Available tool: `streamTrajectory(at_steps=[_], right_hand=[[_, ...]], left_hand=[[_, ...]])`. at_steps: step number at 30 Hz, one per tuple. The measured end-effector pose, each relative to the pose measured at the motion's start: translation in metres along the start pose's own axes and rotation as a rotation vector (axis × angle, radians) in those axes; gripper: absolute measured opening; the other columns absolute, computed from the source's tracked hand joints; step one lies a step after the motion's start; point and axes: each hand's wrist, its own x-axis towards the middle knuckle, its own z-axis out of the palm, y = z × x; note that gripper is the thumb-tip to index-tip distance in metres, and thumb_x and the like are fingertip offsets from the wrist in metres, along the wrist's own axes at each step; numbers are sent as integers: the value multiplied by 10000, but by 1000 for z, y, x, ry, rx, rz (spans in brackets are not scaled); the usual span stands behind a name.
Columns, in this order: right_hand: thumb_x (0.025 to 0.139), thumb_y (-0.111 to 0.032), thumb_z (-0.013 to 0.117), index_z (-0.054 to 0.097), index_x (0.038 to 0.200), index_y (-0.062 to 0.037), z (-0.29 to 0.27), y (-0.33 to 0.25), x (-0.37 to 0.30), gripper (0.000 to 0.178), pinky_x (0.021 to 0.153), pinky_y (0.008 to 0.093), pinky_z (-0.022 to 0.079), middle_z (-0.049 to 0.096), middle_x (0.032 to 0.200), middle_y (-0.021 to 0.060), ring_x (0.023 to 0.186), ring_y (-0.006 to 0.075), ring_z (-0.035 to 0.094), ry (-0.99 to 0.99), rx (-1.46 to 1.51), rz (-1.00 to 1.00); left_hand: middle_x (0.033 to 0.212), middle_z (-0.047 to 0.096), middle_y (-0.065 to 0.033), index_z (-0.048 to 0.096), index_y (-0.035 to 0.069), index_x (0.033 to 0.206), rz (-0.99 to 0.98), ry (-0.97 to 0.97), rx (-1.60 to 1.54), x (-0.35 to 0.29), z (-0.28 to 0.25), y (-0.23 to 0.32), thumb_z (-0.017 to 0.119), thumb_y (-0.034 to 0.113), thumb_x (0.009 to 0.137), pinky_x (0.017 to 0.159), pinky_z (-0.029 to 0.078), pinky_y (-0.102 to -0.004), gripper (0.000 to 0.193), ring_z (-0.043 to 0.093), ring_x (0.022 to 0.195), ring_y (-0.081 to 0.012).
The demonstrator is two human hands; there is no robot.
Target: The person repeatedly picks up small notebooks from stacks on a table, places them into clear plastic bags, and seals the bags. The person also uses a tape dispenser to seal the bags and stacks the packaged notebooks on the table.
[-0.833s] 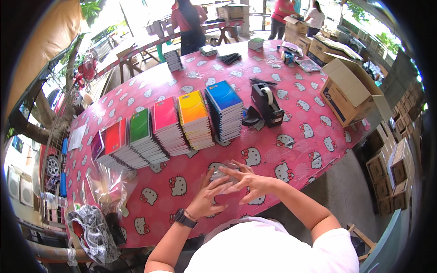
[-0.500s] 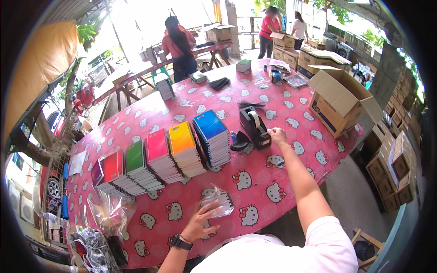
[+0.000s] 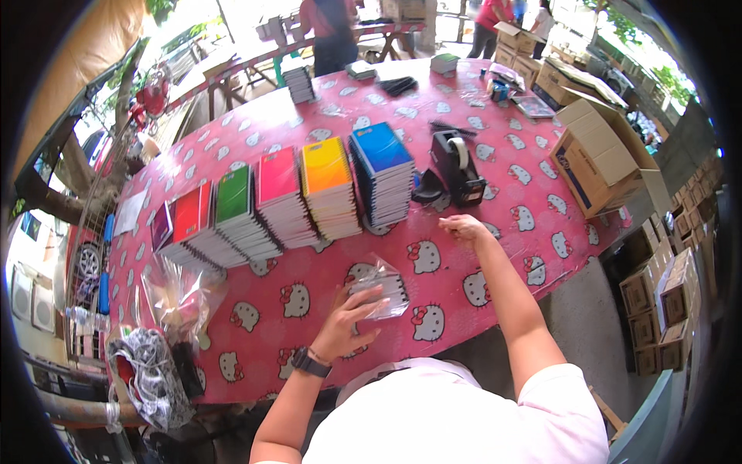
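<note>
Pink patterned table (image 3: 267, 340), both hands over it

The left hand (image 3: 346, 319) rests, fingers apart, on a clear-wrapped packet (image 3: 388, 297) just to its right. The right hand (image 3: 462, 226) has fingertips pinched together, contents unclear, just short of a tape dispenser (image 3: 459, 168). Notebook stacks (image 3: 282, 197) stand beyond the left hand.

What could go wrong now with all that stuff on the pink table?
The bundle has loose clear plastic around it, so it might slip or crinkle under the left hand. The blue notebook stack is tall, so a bump could perhaps tip it. And the right hand is close to the black tape dispenser, so a quick swing might knock it.
</note>
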Motion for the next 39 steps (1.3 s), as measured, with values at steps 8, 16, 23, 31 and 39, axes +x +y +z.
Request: streamTrajectory(at_steps=[8,16,23,31,39], right_hand=[[813,-324,688,663,701,-10,162,-59,-131,334,488,269,397,574,576,31,520,78,501,-401,-893,-324],[634,-557,733,706,862,-57,174,-67,-161,550,771,365,520,681,912,134,891,269,657,-39,-1705,-304],[635,-312,821,615,1041,-3,117,-15,-159,550,820,323,481,632,943,117,893,220,602,-39,-821,-642],[642,-287,845,517,1207,-3,135,12,-152,712,830,315,486,599,1085,107,979,178,574,-135,-543,-576],[634,-280,840,540,1173,8,128,26,-136,680,870,328,472,588,1109,137,1005,224,578,-149,-534,-661]], left_hand=[[1458,343,6,558,306,1262,-63,-127,200,-3,-8,0,786,262,601,1087,93,-604,700,176,1385,-334],[1505,250,-63,549,236,1283,-40,-217,136,0,-24,8,797,320,599,1104,102,-564,732,173,1387,-354],[1135,589,-120,626,43,1144,-390,328,-529,12,-16,-17,731,243,764,878,442,-318,441,557,1034,-197],[849,662,-22,658,3,919,-357,446,-688,41,-25,-22,641,110,869,637,477,-205,119,593,737,-71],[798,643,-54,722,114,922,-51,95,-23,54,-30,-17,722,132,762,698,479,-262,160,590,841,-171]])
